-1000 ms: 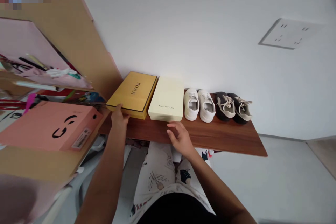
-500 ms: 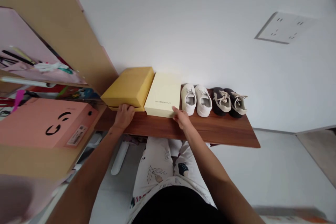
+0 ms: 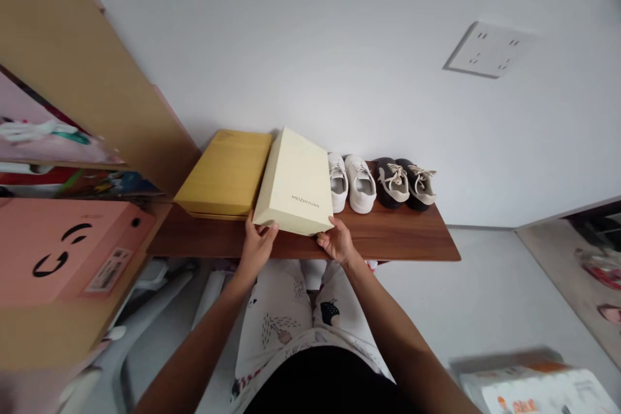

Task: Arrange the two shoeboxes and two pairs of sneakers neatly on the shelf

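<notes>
Cream box (image 3: pixel 298 181) newly tilted, fingers (image 3: pixel 270 233) gripping corners, yellow box (image 3: pixel 226 171) alongside

Our left hand (image 3: pixel 258 247) off yellow box (image 3: pixel 226 171), now holding near left corner of cream box (image 3: pixel 298 181). Our right hand (image 3: pixel 338 242) now holds near right corner, some fingers tucked under. Cream box, between our hands, was flat, now tipped and turned. Its right edge now hides bit of white shoe (image 3: pixel 339 189) just past right hand. Beyond left hand, yellow box top lost letters, now plain.
</notes>
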The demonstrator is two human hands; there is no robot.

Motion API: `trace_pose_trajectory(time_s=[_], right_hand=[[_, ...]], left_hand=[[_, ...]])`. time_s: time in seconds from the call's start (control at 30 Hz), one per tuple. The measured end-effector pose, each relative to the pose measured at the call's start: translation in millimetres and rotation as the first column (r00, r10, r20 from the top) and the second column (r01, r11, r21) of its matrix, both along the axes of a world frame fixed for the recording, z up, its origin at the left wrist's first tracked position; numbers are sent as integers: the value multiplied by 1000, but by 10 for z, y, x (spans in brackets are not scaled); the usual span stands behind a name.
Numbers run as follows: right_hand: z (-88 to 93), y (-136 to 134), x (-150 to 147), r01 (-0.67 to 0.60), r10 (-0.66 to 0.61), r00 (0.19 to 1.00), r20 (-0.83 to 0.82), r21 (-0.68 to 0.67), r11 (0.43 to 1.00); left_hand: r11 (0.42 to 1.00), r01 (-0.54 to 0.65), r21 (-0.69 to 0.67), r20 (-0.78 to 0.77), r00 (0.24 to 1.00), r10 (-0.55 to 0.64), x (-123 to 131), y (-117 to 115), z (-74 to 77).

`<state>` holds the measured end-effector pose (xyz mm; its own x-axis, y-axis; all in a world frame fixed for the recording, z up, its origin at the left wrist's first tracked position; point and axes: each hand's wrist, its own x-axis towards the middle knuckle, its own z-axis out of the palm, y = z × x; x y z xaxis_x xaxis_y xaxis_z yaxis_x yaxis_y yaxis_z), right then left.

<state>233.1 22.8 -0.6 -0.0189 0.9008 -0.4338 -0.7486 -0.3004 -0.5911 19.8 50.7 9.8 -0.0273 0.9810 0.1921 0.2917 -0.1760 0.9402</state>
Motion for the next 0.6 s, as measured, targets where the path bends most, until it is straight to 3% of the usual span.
trace_pose_trajectory(time_s=[0.07,0.13,0.23,0.4,0.5,0.6], right_hand=[[-6,-19,-39,-64,66,997,47,-39,997],[12,-8,-116,-99,117,973,199,-97,990],[106,40,-240,-94,127,914,385,-104,990],[369,83,-270,-171,175,978,110,-44,984],[438,86,-203,-195,197,980,-35,52,979],[367,165,-173,-223,228,971,-79,67,973]], left_hand=[[999,-45,5,186,982,43,280,-34,53],[991,-110,78,246,965,88,453,-55,126],[967,-52,248,39,998,44,509,-90,246],[870,171,462,-416,908,42,397,-154,364],[869,221,442,-540,839,61,375,-216,338],[890,203,409,-591,801,89,417,-284,245]])
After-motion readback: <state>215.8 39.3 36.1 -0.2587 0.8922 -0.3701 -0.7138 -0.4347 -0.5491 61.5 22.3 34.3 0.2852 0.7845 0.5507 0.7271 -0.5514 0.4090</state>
